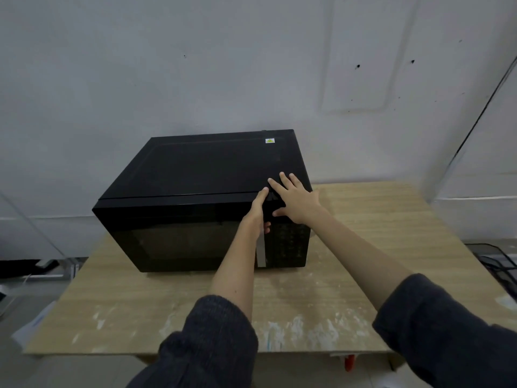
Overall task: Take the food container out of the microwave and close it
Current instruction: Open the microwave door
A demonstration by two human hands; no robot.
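A black microwave point(195, 175) stands on a wooden table point(363, 247), its dark glass door closed. My left hand point(256, 217) is wrapped around the upper part of the silver vertical door handle point(261, 254), thumb up at the door's top edge. My right hand point(296, 198) lies flat with spread fingers on the microwave's top right front corner, above the control panel point(291, 245). The food container is hidden; nothing shows through the dark door.
The microwave sits at the back of the table against a white wall point(251, 65). The tabletop in front of it is bare, with white paint smears near the front edge point(293, 329). Black wire racks point(495, 259) stand at the right.
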